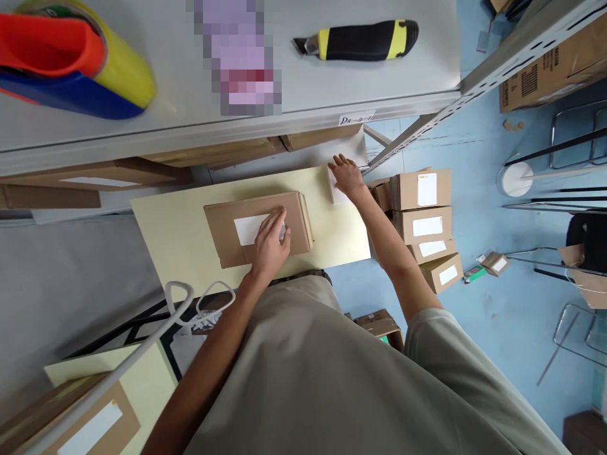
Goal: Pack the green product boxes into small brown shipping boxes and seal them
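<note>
A closed brown cardboard box with a white label lies on a pale yellow tabletop. My left hand rests on top of it, fingers stretched over the label's right part and thumb apart. Something small and greyish shows by those fingertips, too little to name. To the right, my right hand reaches over a flat whitish piece at the table's far right corner. Its fingers are slightly bent and spread, and whether they touch that piece is unclear.
Above the table, a grey shelf holds a yellow-black utility knife, a tape dispenser and a blurred-out object. Several labelled boxes are stacked on the blue floor at right. A white cable hangs at lower left.
</note>
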`<state>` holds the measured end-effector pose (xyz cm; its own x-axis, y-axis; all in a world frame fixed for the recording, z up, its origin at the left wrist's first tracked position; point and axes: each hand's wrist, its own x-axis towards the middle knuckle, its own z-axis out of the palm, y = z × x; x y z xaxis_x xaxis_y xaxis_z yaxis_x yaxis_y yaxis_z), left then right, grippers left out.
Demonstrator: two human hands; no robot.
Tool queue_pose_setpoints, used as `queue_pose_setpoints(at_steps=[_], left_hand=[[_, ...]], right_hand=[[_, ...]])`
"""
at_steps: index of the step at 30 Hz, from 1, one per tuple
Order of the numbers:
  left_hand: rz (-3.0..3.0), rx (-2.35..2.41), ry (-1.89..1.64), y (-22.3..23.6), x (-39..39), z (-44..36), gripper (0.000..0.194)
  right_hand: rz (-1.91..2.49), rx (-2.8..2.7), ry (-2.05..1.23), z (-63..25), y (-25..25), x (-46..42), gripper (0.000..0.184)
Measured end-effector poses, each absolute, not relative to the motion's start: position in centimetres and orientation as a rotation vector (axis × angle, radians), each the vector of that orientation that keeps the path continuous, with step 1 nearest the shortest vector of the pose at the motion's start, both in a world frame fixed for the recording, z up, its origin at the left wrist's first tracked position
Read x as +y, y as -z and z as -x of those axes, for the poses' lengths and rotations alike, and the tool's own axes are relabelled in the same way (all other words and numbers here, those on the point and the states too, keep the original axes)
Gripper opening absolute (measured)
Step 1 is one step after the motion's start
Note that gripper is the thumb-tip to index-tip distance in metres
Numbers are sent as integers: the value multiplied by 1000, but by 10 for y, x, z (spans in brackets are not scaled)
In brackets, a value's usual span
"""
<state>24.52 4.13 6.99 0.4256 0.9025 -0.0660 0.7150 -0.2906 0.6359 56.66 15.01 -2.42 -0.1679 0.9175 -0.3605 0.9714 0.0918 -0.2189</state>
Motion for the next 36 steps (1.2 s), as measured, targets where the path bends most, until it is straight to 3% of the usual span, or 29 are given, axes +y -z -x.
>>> queue_pose_setpoints(at_steps=[6, 16, 19, 26, 36], left_hand=[[-2104, 1305, -404, -72, 43, -265, 56], [-2116, 1229, -354, -72, 35, -276, 58], [-2110, 1233, -351, -73, 34, -276, 57], [-2108, 1219, -337, -75, 32, -276, 57], [-2110, 1224, -319, -76, 29, -273, 57]], right_hand=[[-2026, 2197, 615, -566, 18, 136, 65], [-2052, 2248, 785, -573, 18, 96, 100], [-1908, 2297, 855, -578, 18, 84, 92], [-1857, 2255, 777, -585, 9, 75, 44], [-1824, 2252, 698, -578, -4, 72, 38]])
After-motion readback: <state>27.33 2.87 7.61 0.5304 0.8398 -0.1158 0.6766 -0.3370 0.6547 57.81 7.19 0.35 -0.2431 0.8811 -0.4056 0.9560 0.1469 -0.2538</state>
